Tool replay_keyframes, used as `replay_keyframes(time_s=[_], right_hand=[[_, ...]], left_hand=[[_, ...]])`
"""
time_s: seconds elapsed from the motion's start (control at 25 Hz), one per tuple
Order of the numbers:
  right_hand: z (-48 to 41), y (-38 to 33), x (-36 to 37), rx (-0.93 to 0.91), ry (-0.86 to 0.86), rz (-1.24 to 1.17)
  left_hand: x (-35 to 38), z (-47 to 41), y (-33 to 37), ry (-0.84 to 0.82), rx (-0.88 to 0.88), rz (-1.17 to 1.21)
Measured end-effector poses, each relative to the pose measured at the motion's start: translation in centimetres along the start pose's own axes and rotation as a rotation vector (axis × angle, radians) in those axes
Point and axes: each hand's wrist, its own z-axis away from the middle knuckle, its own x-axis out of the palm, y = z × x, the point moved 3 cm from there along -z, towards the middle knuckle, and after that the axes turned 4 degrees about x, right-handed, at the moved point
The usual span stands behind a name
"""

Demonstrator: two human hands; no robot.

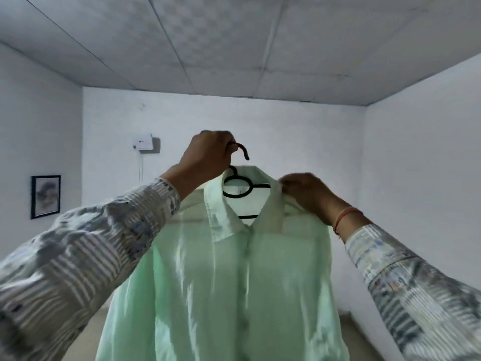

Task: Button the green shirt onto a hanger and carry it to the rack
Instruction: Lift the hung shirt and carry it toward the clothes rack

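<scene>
While both arms were raised in front of the camera, the scene was as follows, from near to far.

Sleeves: both forearms were covered by patterned grey and white sleeves, the left sleeve [86,246] coming from the lower left and the right sleeve [416,280] from the lower right.

Wrist thread: a thin orange-red thread [345,217] was around the right wrist, just above the cuff.

Shirt: the green shirt [234,282] hung in the air between the two arms, its front toward the camera. The front placket looked closed down the middle, though the buttons were blurred. The collar stood open at the top, and its lower part went out of the picture at the bottom edge.

Hanger: the black hanger [238,187] was inside the shirt; its neck, a round loop and parts of two bars showed through the open collar. The hook rose above the collar.

Left hand: the left hand [208,157] was closed around the hook of the hanger and held it up, with the curved tip of the hook coming out beside the fingers.

Right hand: the right hand [304,191] was at the right side of the collar, its fingers pinched together on the cloth there at the shoulder.

Wall box: a small white box [143,142] was fixed on the far wall, with a thin cord hanging below it.

Picture: a dark-framed picture [45,196] hung on the left wall.

Room: white walls and a panelled ceiling [208,43] were behind everything.
</scene>
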Motion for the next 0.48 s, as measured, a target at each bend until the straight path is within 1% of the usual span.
replay_keyframes(time_s=[0.04,0.08,0.12,0.16,0.2,0.24,0.28,0.32,0.4,0.48], right_hand=[[0.0,-0.9,-0.3,0.041,0.052,-0.270],[-0.1,-1.7,-0.4,0.047,0.086,-0.414],[-0.6,-2.7,-0.4,0.003,0.080,-0.413],[-1.3,-3.6,-0.1,-0.053,0.005,-0.308],[-1.5,-4.7,0.5,-0.099,-0.105,-0.092],[-1.7,-5.3,1.3,-0.125,-0.176,0.125],[-2.1,-5.6,1.7,-0.143,-0.180,0.254],[-2.7,-5.4,1.8,-0.134,-0.126,0.240],[-3.4,-4.2,1.6,-0.089,-0.022,0.063],[-3.2,-3.3,1.5,-0.057,-0.054,0.040]], left_hand=[[-0.5,-0.3,0.1,-0.016,0.010,-0.020],[-0.8,-0.6,0.1,-0.033,0.012,-0.032],[-1.1,-0.7,0.1,-0.048,0.007,-0.037],[-1.1,-0.7,0.1,-0.058,-0.008,-0.033],[-1.2,-0.7,0.0,-0.058,-0.022,-0.018],[-1.2,-0.6,0.1,-0.056,-0.035,0.004],[-1.3,-0.5,0.0,-0.058,-0.045,0.023],[-1.4,-0.5,0.0,-0.070,-0.051,0.042],[-1.6,-0.7,-0.3,-0.104,-0.077,0.115],[-1.7,-1.0,-0.2,-0.130,-0.118,0.224]])
